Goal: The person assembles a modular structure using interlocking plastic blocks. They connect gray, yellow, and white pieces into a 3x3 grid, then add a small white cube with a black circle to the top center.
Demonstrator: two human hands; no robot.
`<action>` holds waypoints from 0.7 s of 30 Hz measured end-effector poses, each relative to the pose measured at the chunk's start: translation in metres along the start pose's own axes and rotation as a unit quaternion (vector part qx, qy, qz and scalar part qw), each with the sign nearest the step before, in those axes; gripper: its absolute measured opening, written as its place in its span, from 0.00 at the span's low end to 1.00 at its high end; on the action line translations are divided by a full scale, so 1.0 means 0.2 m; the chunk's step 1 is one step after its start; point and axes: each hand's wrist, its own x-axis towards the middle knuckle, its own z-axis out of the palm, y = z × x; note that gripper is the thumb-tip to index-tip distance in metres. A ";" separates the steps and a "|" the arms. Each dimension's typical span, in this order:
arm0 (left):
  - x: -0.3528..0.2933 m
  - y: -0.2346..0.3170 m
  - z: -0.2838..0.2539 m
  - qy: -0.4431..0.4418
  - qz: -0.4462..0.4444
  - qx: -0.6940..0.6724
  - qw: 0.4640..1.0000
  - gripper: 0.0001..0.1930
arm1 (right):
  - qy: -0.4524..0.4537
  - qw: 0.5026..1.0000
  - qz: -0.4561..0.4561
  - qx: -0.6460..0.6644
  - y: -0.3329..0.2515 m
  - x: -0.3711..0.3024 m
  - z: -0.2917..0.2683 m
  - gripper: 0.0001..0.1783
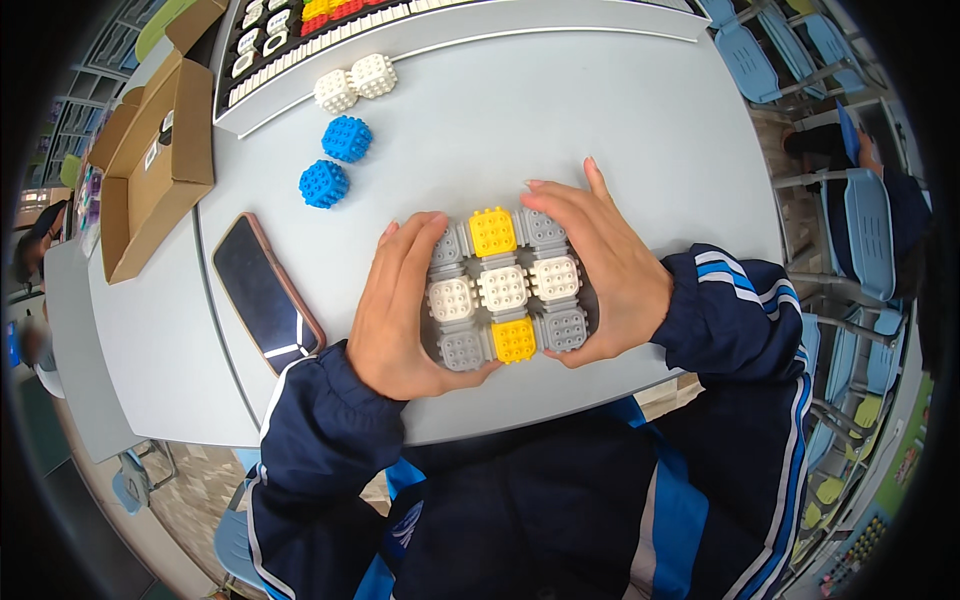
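Between my two hands is a square block assembly (503, 288) of studded cubes, joined in a grid. Its corners are grey, a white row runs across the middle, and yellow cubes sit at the centre of the far and near sides. My left hand (393, 305) wraps round its left side, thumb along the near edge. On the right side my right hand (610, 265) grips it, with one finger raised off the far corner. The underside of the assembly is hidden. Two loose blue studded blocks (347, 139) lie beyond my left hand, and joined white studded blocks (356, 83) sit farther back.
A phone (265, 290) lies left of my left hand on the grey-white table (640, 110). An open cardboard box (160, 165) stands at the far left. Along the far edge is a large tray (470, 32) of coloured parts. Blue chairs (868, 235) and a seated person are to the right.
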 end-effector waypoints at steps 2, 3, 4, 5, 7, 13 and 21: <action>0.00 0.00 0.00 0.006 0.010 -0.001 1.000 0.63 | 0.007 1.000 -0.012 -0.009 0.03 -0.01 0.01 0.70; 0.00 0.00 0.01 0.009 0.006 -0.009 1.000 0.62 | 0.007 1.000 -0.007 0.002 0.05 -0.02 0.01 0.70; 0.00 0.00 0.01 0.014 0.004 -0.016 1.000 0.62 | -0.001 1.000 0.003 0.005 0.05 -0.01 0.00 0.70; 0.00 0.00 0.01 0.019 0.003 -0.023 1.000 0.62 | -0.010 1.000 0.014 0.010 0.04 0.00 -0.01 0.70; 0.01 0.00 0.02 0.022 -0.004 -0.020 1.000 0.62 | -0.036 0.998 0.042 -0.013 0.00 0.02 -0.05 0.70; -0.03 -0.02 0.05 0.056 -0.021 -0.013 0.998 0.65 | -0.031 0.992 0.056 -0.107 -0.13 0.05 -0.41 0.69; -0.02 -0.02 0.05 0.035 -0.008 -0.004 0.999 0.67 | -0.015 0.988 0.071 -0.136 -0.23 -0.16 -0.57 0.60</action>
